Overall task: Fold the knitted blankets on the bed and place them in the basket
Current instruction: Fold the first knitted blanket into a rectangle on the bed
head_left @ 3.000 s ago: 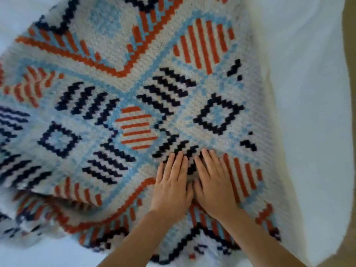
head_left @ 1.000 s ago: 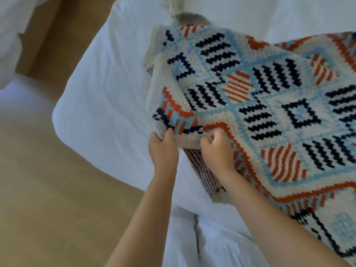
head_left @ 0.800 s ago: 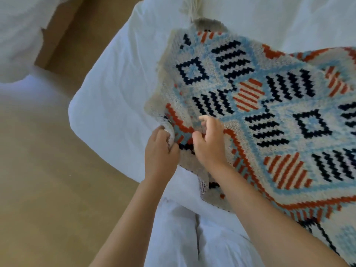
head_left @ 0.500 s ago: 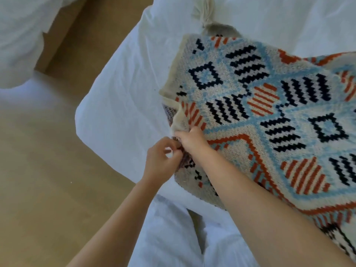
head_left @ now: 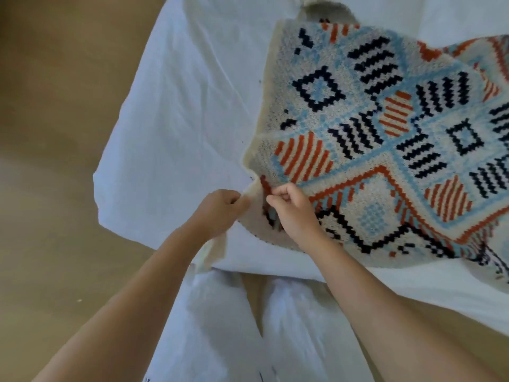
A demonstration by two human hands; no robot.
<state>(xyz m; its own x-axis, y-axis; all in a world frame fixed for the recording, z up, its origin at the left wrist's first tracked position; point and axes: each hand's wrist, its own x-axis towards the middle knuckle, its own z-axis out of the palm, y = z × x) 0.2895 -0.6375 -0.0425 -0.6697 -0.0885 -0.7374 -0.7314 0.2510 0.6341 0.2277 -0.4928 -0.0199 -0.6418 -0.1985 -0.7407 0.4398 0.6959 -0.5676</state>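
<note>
A knitted blanket (head_left: 385, 139) in cream, light blue, orange and navy lies spread over the right part of the white bed (head_left: 176, 128). Its near left corner is bunched at the bed's edge. My left hand (head_left: 220, 210) pinches the cream border of that corner. Just to the right of it, my right hand (head_left: 292, 210) grips the same corner where the orange stripe runs. The two hands are a few fingers apart. No basket is in view.
The bed's corner juts out over a tan wooden floor (head_left: 55, 133) on the left. White trouser legs (head_left: 220, 326) fill the bottom middle. A cream tassel or second blanket edge (head_left: 325, 12) shows at the top of the bed.
Three seconds ago both hands pressed flat on the blanket. Since then they went to its left corner, took hold of the edge and pulled it flatter and toward me.
</note>
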